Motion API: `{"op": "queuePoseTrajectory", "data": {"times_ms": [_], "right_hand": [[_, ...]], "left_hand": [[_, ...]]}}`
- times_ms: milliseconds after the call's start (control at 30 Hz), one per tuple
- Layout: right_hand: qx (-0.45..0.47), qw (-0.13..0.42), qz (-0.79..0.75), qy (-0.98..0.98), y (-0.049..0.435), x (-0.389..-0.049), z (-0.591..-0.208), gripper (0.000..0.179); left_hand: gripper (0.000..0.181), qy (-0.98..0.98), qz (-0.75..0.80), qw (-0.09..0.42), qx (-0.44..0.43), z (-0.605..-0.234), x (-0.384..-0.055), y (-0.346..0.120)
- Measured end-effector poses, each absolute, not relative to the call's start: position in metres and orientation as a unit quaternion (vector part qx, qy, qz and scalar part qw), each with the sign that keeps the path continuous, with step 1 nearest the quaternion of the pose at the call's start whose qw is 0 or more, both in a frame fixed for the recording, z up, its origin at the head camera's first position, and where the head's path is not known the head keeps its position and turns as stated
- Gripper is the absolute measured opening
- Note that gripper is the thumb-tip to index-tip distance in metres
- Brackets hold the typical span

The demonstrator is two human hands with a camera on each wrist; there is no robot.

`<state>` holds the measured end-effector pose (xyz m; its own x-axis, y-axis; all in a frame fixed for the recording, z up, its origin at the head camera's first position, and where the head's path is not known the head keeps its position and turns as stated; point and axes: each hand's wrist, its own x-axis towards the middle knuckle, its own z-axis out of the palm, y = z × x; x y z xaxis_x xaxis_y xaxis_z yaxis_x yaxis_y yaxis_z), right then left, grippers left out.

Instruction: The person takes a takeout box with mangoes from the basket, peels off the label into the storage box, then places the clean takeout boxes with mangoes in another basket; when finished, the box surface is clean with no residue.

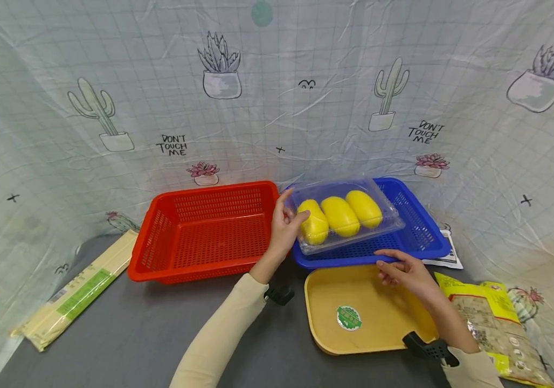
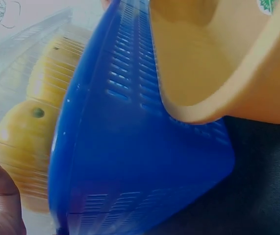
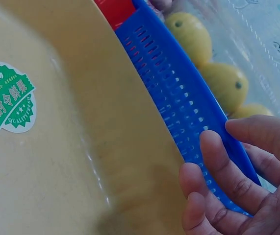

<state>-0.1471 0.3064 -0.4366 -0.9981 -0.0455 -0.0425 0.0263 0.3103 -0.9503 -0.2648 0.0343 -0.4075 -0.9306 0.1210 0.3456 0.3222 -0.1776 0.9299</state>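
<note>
A clear plastic box [image 1: 393,220] rests tilted over the blue basket [image 1: 415,229]. Inside it lie three oval yellow fruits [image 1: 340,216], seen through the ribbed lid. My left hand [image 1: 284,226] holds the box at its left end, thumb on top near the first fruit. In the left wrist view only part of that hand [image 2: 2,205] shows beside the box. At the basket's front rim my right hand [image 1: 403,272] pinches the edge, with fingers on both sides of the rim in the right wrist view. Below that hand is a tan tray [image 1: 325,293].
A red basket [image 1: 219,264] stands left of the blue one. On the far left lies a long flat package [image 1: 85,291] with a green label. A yellow bag [image 1: 495,323] lies at right, near a white packet [image 1: 449,253] by the blue basket. A printed cloth hangs behind.
</note>
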Motion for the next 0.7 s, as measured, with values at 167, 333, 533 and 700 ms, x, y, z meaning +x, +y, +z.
{"op": "queuePoseTrajectory", "data": {"times_ms": [167, 333, 533, 700], "right_hand": [[0.003, 0.035, -0.586, 0.810, 0.307, -0.147, -0.436, 0.046], [0.004, 0.037, -0.583, 0.812, 0.307, -0.147, -0.434, 0.045], [0.003, 0.037, -0.579, 0.815, 0.308, -0.146, -0.434, 0.046], [0.002, 0.036, -0.580, 0.814, 0.309, -0.146, -0.436, 0.049]], "left_hand": [[0.063, -0.675, -0.715, 0.084, -0.161, -0.408, -0.271, 0.044], [0.063, -0.704, -0.683, 0.101, -0.163, -0.409, -0.275, 0.051], [0.064, -0.726, -0.660, 0.102, -0.167, -0.417, -0.281, 0.059], [0.065, -0.751, -0.632, 0.092, -0.170, -0.421, -0.284, 0.064]]}}
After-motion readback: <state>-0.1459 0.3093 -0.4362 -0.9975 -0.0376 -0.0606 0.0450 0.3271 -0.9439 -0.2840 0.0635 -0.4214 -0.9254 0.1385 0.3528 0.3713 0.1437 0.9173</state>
